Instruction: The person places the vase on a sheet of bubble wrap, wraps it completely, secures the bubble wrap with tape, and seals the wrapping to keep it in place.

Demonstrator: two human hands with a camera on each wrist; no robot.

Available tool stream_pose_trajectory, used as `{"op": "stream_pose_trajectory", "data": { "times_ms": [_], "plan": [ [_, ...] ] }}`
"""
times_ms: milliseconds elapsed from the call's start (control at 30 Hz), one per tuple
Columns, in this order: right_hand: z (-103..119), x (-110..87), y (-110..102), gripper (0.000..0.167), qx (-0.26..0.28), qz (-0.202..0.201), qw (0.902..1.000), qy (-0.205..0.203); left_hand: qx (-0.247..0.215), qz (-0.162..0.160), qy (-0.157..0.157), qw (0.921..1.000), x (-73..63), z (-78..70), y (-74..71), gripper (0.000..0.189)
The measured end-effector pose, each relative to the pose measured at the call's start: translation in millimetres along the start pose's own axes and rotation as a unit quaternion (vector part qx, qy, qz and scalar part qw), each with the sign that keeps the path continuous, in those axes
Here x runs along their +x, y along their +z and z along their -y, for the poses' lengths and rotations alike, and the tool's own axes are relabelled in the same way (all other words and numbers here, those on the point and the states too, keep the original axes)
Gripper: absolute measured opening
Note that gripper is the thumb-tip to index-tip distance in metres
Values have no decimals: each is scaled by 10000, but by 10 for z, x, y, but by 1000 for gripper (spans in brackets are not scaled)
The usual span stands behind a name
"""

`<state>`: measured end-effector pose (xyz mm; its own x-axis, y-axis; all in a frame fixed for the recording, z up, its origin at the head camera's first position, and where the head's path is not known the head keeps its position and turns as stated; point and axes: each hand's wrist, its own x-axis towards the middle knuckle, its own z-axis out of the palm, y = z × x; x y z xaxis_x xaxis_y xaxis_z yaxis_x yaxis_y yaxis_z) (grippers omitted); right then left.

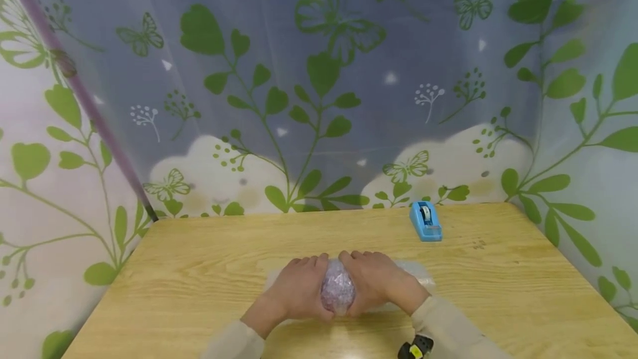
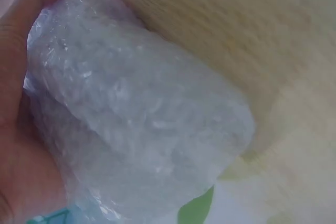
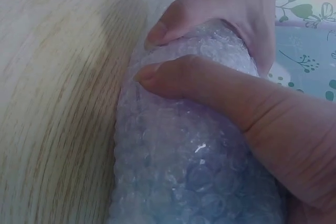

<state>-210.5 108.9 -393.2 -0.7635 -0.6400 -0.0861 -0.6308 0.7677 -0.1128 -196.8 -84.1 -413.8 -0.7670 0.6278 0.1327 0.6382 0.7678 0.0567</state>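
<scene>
Both hands grip a roll of clear bubble wrap [image 1: 338, 288] low in the middle of the wooden table. In the head view the left hand [image 1: 302, 287] curls round its left side and the right hand [image 1: 372, 282] round its right side. Seen from the left wrist, the bundle [image 2: 142, 103] is thick and rounded, with the left thumb [image 2: 21, 24] along its edge. From the right wrist, both thumbs lie on the bubbled surface [image 3: 194, 150], close together. A faint purplish tint shows through the layers; what lies inside cannot be made out.
A blue tape dispenser [image 1: 426, 221] stands at the back right of the wooden table [image 1: 209, 248]. Patterned curtains [image 1: 279, 71] with green leaves hang behind and at both sides. A dark watch [image 1: 416, 348] shows by the right sleeve [image 1: 448, 328].
</scene>
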Motion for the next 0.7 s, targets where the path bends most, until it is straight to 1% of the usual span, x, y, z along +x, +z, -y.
{"op": "stream_pose_trajectory", "data": {
  "times_ms": [100, 200, 333, 467, 567, 700],
  "plan": [
    [5, 20, -2, 73, 56, 61, 10000, 8, 182, -189, -43, 9996, -12, -4, 20, 89],
    [-3, 29, -14, 73, 190, 79, 9998, 36, 84, -261, -89, 9996, -15, -2, 46, 93],
    [-44, 18, -17, 73, 388, 49, 9992, 58, -289, -257, -96, 9992, 10, 6, 86, 101],
    [-84, 18, 5, 74, 645, 13, 9979, -12, -557, -262, -24, 9981, 43, 36, 110, 94],
    [-106, 12, 29, 73, 875, -33, 9961, -89, -576, -246, -25, 9980, 57, 46, 119, 88],
    [-126, -11, 54, 72, 1014, -204, 9945, -151, -464, -216, -58, 9987, 65, 36, 114, 90]
  ]
}}
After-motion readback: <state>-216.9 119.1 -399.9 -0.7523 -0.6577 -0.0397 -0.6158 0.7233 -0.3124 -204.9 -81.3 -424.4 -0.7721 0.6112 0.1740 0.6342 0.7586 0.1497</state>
